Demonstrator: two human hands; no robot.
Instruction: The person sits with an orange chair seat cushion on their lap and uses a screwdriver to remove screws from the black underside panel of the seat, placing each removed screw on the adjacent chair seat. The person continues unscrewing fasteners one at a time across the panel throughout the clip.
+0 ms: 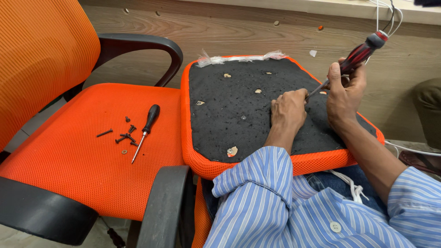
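Blue striped sleeves (pixel 257 202) fill the bottom of the view, and a seat pad (pixel 239 110) lies upside down across the person's lap, its black underside up and an orange rim all around. Both hands are near the pad's far right edge. The left hand (pixel 288 109) lies knuckles up on the black cloth, fingers curled and pressed down next to the tool tip. The right hand (pixel 344 94) is wrapped tight around a screwdriver (pixel 353 59) with a red and black handle. This tool is tilted: its handle points up and to the right, away from the pad, and its thin metal tip points down and to the left, meeting the black cloth between the two hands. Small holes and bits of tan show here and there on the black cloth, and one screw (pixel 229 150) sits near the pad's near edge. White plastic scraps (pixel 239 58) stick out along the far edge. To the left stands an orange chair (pixel 69 151) with black arms. On its seat lies a second screwdriver (pixel 146 131) with a black handle, its handle pointing away and its tip pointing toward the chair's front edge. Just left of it is a small bunch of dark screws (pixel 121 135). A white cord (pixel 351 186) lies on the lap under the pad.
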